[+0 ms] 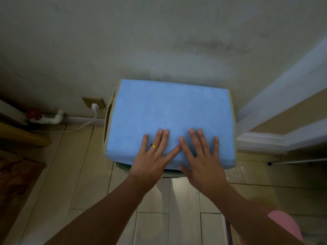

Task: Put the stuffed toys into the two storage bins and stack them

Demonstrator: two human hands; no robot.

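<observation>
Though seen only from above and in dim light, plainly a stack: top storage bin (113,121), capped by a blue lid (169,110), pushed back against the wall (159,41) and set on a second bin (123,166), of which only a greenish sliver peeps out under the near left corner. Long axis running left to right, parallel to the wall.

Left hand (154,156) and right hand (200,156) laid flat on the lid's near strip, side by side, fingers straight and spread, gripping nothing; inner fingers meeting, or nearly so. Bulk of the lid ahead of the fingertips, toward the wall; neither hand clearly nearer, both wrists overhanging the near edge.

Probably pressing or squaring the top bin on the lower one; any nudge to come best aimed straight away from the body.

Hidden: stuffed toys, none in sight, presumably inside; nearly all of the lower bin; alignment of the back edges. Right hand slightly blurred.
</observation>
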